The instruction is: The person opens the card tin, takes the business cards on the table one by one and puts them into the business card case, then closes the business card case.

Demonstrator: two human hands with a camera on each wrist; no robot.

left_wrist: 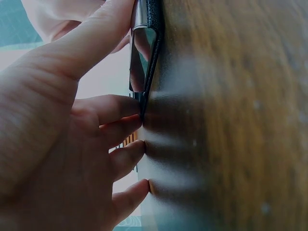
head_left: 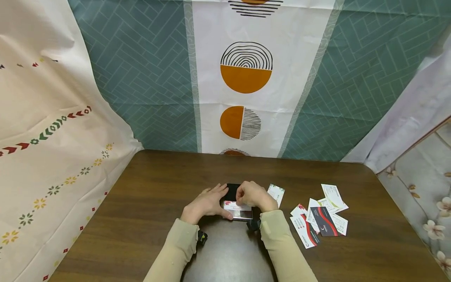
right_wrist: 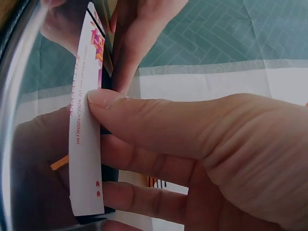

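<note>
A small business card case [head_left: 243, 215], shiny metal with a black lid [head_left: 232, 191] swung back, lies on the table between my hands. My left hand [head_left: 208, 201] holds it from the left: the thumb is on its metal front, while the spread fingers reach along the lid side, fingertips at the tabletop. With thumb and fingers, my right hand [head_left: 256, 195] pinches a white business card [right_wrist: 86, 130] with pink flowers and red lettering, at the open mouth of the case. The right wrist view shows the thumb on the card's face and the fingers behind it.
Beyond my right wrist lies a single white card [head_left: 276, 193]. Farther right is a loose, overlapping pile of several cards, including a dark one [head_left: 323, 221] with a red stripe. The wooden table [head_left: 148, 219] meets a patterned curtain [head_left: 158, 98] at its back edge.
</note>
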